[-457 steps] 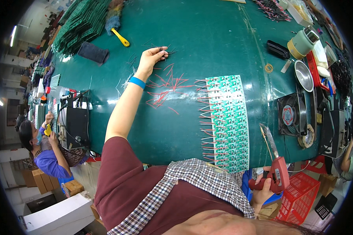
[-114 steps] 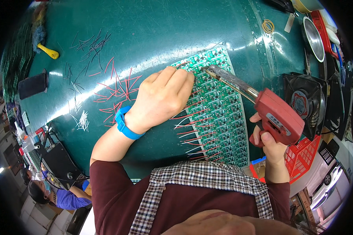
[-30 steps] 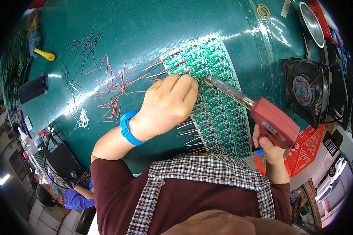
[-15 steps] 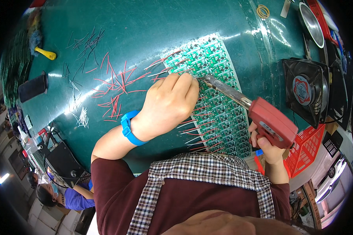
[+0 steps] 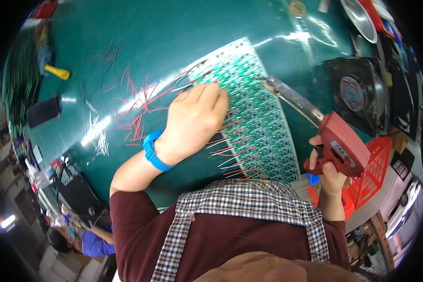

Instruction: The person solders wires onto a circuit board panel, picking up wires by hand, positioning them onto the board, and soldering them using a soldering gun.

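Observation:
A panel of green circuit boards (image 5: 268, 136) lies before me, with red and white wires (image 5: 232, 162) sticking out along its left edge. Over that edge my left hand (image 5: 195, 117) is closed, fingers pressed together and knuckles up; whatever it pinches is hidden. My right hand (image 5: 331, 176) grips a red soldering gun (image 5: 345, 148) by its handle. The gun's long metal barrel points up and left, its tip over the panel's upper right, apart from my left fingers. Loose red wires (image 5: 143, 101) are scattered left of my left hand.
White wires (image 5: 101, 143) and dark wires (image 5: 109, 52) lie farther left, near a phone (image 5: 43, 112) and a yellow-handled brush (image 5: 57, 72). At right stand a black fan (image 5: 355, 94), a red basket (image 5: 373, 171) and a metal bowl (image 5: 360, 21). Another person (image 5: 96, 242) sits at lower left.
The soldering gun has moved right in my right hand, its tip drawing away from my left fingers. My left hand has shifted slightly left. The whole view has also shifted a little.

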{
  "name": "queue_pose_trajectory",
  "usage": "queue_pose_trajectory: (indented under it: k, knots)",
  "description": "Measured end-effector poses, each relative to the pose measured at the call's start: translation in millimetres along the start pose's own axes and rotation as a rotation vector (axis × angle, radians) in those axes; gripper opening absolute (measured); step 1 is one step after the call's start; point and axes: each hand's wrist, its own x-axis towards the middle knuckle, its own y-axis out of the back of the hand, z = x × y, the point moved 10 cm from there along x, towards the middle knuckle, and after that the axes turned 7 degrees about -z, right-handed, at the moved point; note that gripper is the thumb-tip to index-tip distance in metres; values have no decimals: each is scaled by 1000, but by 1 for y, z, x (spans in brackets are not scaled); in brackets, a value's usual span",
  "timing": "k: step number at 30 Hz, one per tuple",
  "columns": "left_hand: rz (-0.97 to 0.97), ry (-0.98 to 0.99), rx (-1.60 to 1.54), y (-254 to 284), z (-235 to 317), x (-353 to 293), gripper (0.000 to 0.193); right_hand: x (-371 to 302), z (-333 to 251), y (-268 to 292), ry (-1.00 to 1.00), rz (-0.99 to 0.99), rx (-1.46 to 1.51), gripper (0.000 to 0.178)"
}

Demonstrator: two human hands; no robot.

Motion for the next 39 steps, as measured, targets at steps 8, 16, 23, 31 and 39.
queue_pose_trajectory:
  k: [8,16,23,31,39]
  knots:
    - [-24,90,7,-7,-18,-7,25,-76,-50,75,588,614,-235,46]
    - [109,118,-29,-1,-30,-9,23,-69,-38,106,416,995,-610,21]
    - [120,-2,-26,-11,-19,-16,23,-43,-43,30,638,250,-339,41]
    - [156,6,-45,-8,-19,-20,27,23,31,-31,-88,-149,-63,52]
    - [215,-53,-47,-5,-11,-22,17,20,32,-34,-162,-117,-46,55]
